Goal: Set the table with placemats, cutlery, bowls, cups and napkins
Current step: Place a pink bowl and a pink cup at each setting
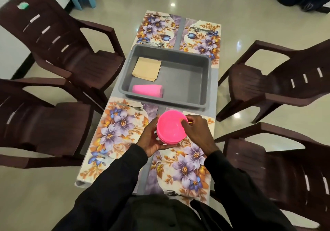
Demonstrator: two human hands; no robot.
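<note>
- Left hand (151,139), on the near side of the grey rectangular plastic tub (184,80), cradles the stack of glossy pink plastic bowls (171,128) from beneath; hold firm.
- Right hand (198,130) pinches the top rim; peel one bowl straight upward, as they probably nest tightly.

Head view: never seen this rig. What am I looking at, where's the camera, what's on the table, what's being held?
There is no machine here: a person works with bare hands. The single picture comes from a wide-angle camera worn on their head, looking forward and down. The left hand cups a stack of pink bowls from below, and the right hand pinches the top bowl's rim. Beneath them a narrow table carries four floral placemats, each with cutlery such as a fork. In the middle sits a grey tub holding tan napkins and pink cups, seemingly nested, lying sideways. Dark plastic chairs stand around.
</note>
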